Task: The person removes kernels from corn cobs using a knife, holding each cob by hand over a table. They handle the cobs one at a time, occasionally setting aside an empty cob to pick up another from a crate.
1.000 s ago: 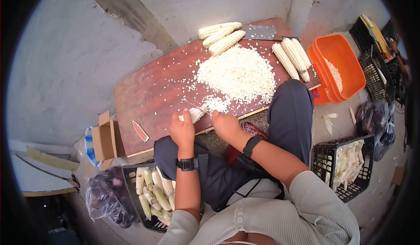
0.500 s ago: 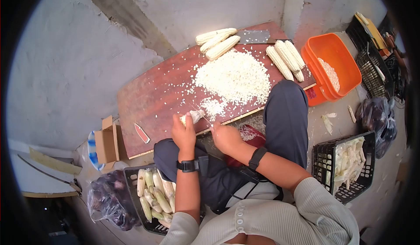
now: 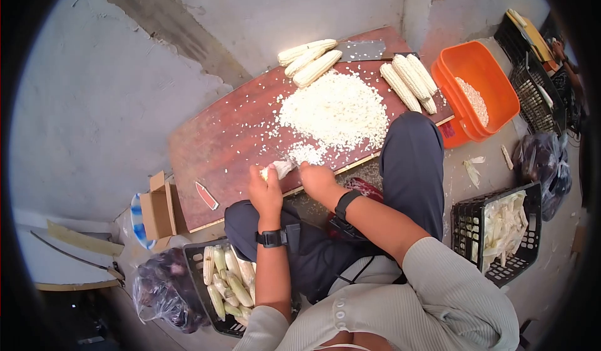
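Observation:
My left hand (image 3: 266, 189) is closed round the husk end of a corn cob (image 3: 282, 168), which points right above the near edge of the reddish board (image 3: 206, 144). My right hand (image 3: 318, 180) is closed on a knife (image 3: 295, 164); little of its thin blade shows, close to the cob's tip, and the handle is hidden in my fist. Just beyond lies a small patch of cut white kernels (image 3: 307, 153), joining a big heap of kernels (image 3: 335, 110). Several whole peeled cobs (image 3: 316, 69) rest behind the heap, and more peeled cobs (image 3: 407, 80) lie at its right.
A cleaver (image 3: 362, 50) lies at the board's back edge. An orange bucket (image 3: 446, 69) holding kernels stands right. Black crates hold unpeeled corn (image 3: 228, 282) at lower left and husks (image 3: 504, 226) at right. A cardboard box (image 3: 156, 213) sits left. Another person's hand (image 3: 558, 50) shows far right.
My right hand has moved up and slightly right, its forearm swinging with it. The knife blade, seen as a long thin line before, is now mostly out of sight. The view has shifted slightly.

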Available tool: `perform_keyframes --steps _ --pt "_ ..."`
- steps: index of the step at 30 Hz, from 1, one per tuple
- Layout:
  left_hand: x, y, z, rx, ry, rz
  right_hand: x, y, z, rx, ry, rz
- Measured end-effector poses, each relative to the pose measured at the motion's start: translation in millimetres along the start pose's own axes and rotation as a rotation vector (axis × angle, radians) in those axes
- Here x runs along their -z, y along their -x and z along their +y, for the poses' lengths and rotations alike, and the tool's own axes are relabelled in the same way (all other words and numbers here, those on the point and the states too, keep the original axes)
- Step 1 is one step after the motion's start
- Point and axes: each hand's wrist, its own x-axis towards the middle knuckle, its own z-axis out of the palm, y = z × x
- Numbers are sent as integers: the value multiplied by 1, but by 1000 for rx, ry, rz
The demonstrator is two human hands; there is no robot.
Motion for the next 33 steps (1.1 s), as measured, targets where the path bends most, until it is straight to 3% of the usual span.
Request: perform_keyframes --steps 5,8,9,13,16,18,20,21,24,25,26,32,33 --pt "-2 -3 -35 108 162 81 7 8 7 -8 -26 83" --pt "14 -3 -14 399 545 -5 8 18 23 -39 -208 206" --pt "18 -4 -10 406 585 -95 13 21 20 -154 -446 189" --pt "0 -2 -13 304 838 -259 19 20 -5 -93 -1009 328" --pt "-6 3 -10 103 774 -327 44 11 -29 -303 -1117 131" --pt "-12 4 -15 -64 599 -317 51 6 -40 -229 -1272 204" --pt "-10 6 -17 -7 724 -400 51 0 -48 -126 -1324 312" --pt "-10 5 -19 -38 710 -393 41 -6 -36 -135 -1202 269" --pt "-4 5 -20 -34 728 -340 32 -12 -32 175 -1171 404" --pt "0 3 -19 26 771 -303 36 -9 -26 69 -904 359" --pt "5 0 -17 85 813 -267 33 -8 -25 78 -877 336" --pt "28 -1 0 -116 544 -110 41 8 -44 78 -618 161" --pt "26 -1 -4 -130 523 -106 34 6 -44 65 -684 199"
